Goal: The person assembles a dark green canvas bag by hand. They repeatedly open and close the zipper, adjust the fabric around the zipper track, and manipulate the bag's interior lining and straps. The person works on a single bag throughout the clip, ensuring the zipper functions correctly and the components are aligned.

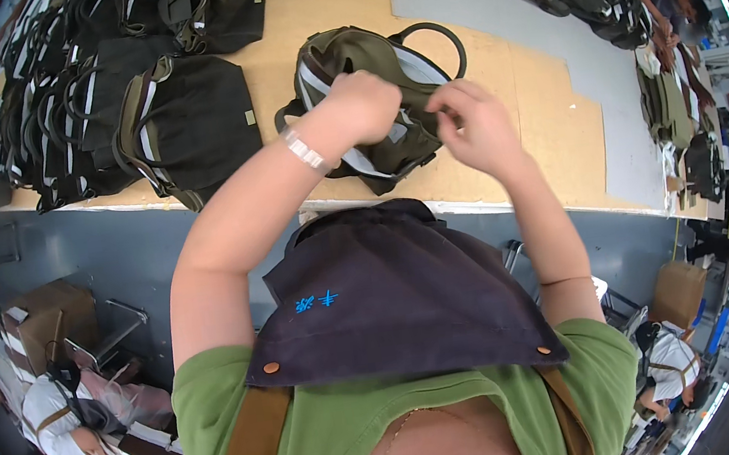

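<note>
olive bag (365,89) near the table's (541,103) front edge, mid-length | soft, floppy cloth, likely light; take it by the opening rim or loop handle | left hand (362,103) fisted on its rim | right hand (475,125) pinching fabric | black bags (184,113) stacked toward the left end

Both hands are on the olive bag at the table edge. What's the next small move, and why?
Probably spread the bag's opening a little wider. The left hand grips the olive bag at its light-lined mouth, and the right hand pinches the edge beside it, fingers curled. The bag lies crumpled on the brown table, so the inside is barely visible.
</note>
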`<state>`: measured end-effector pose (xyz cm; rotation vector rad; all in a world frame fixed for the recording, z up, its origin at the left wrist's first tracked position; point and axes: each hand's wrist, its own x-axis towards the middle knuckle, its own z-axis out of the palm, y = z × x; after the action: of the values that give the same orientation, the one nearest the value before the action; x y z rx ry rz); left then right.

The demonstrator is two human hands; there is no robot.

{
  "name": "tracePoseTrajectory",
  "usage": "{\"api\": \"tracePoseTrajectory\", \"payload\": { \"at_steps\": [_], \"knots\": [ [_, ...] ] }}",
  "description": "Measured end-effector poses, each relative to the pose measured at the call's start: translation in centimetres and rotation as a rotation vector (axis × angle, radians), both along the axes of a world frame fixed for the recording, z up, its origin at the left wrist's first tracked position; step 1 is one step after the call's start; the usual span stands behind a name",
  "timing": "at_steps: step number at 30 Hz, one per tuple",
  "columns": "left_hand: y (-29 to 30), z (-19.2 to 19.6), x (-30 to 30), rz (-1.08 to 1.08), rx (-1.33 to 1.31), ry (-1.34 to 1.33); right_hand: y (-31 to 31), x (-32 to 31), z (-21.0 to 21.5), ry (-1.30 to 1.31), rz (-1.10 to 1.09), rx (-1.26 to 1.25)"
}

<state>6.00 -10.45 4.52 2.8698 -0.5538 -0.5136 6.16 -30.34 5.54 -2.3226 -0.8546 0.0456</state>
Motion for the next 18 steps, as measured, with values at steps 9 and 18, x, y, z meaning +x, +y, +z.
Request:
{"api": "tracePoseTrajectory", "payload": {
  "at_steps": [9, 18],
  "knots": [
    [-1.1, -6.2, 6.2, -0.004, -0.146, 0.478, 1.5, 0.4, -5.3, 0.112, -0.136, -0.152],
    [3.0, -0.2, -6.9, -0.056, -0.307, -0.367, 3.6, -1.9, -3.3, 0.009, 0.042, -0.277]
  ]
}}
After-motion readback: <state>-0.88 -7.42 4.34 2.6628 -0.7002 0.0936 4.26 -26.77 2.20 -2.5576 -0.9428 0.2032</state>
